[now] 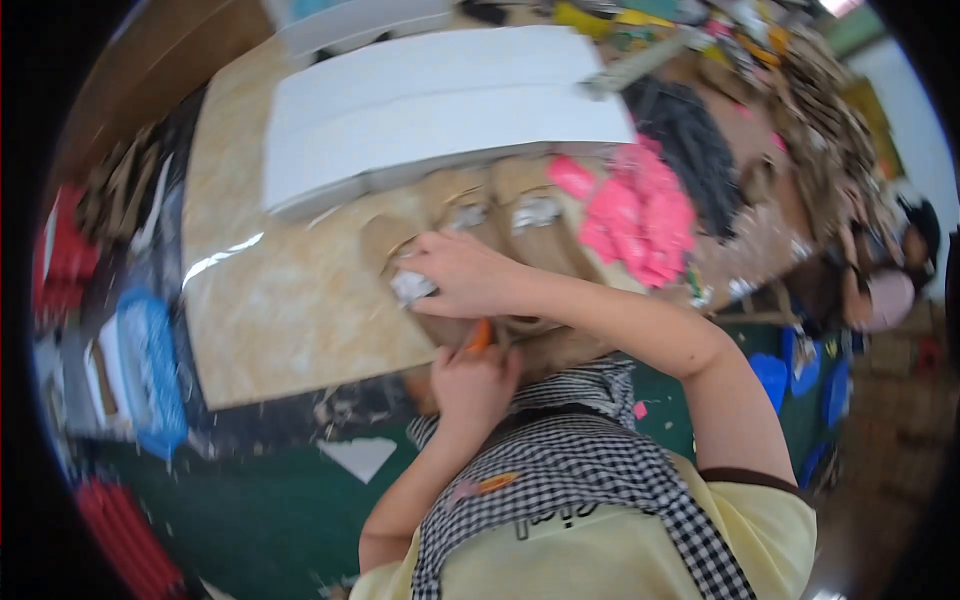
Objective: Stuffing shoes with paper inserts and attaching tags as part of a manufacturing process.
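Observation:
Several tan shoes lie side by side on the table, among them a left one (pixel 380 236), a middle one (pixel 446 185) and a right one (pixel 520 178). White crumpled stuffing fills their openings. Over the left shoe, my right hand (pixel 465 275) curls its fingers around a white wad (pixel 412 287) at the opening. Nearer to me, my left hand (pixel 474 388) is closed on a small orange thing (pixel 481 334), whose kind I cannot make out, beside the shoe's near end. Blur softens both hands, and my right arm covers parts of the shoes.
Behind the shoes stand long white boxes (pixel 430 100). Pink crumpled bags (pixel 640 215) and dark grey material (pixel 690 140) lie to the right, before a cluttered pile. A blue plastic-lined container (pixel 150 370) is at left. Another person (pixel 890 275) works at far right, near blue bins (pixel 768 378).

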Available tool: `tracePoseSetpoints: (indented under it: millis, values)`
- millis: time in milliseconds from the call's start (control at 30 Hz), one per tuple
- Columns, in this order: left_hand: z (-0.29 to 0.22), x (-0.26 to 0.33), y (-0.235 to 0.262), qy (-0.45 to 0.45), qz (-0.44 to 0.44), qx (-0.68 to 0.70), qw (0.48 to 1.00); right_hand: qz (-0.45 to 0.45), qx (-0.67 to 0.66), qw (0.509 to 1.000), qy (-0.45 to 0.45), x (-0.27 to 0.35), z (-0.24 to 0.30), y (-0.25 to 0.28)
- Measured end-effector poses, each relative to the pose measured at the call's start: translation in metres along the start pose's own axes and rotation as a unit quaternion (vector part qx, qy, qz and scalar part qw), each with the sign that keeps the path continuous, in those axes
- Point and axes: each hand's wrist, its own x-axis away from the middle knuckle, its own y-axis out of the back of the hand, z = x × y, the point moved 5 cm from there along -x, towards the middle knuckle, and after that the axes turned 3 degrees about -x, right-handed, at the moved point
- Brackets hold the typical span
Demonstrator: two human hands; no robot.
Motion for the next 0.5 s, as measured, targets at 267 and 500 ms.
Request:
tracePoseSetpoints:
  millis: [267, 500]
  values:
    - [-0.006, -0.004, 0.002, -0.034, -0.003, -0.036, 0.999, -0.096, 0.131, 0.98, -0.119, -0.024, -0.036, -0.005]
    - [0.078, 0.008, 0.044, 0.32, -0.002, 0.162, 0.934, -0.348, 0.256, 0.832, -0.347, 0.225, -0.168, 0.202]
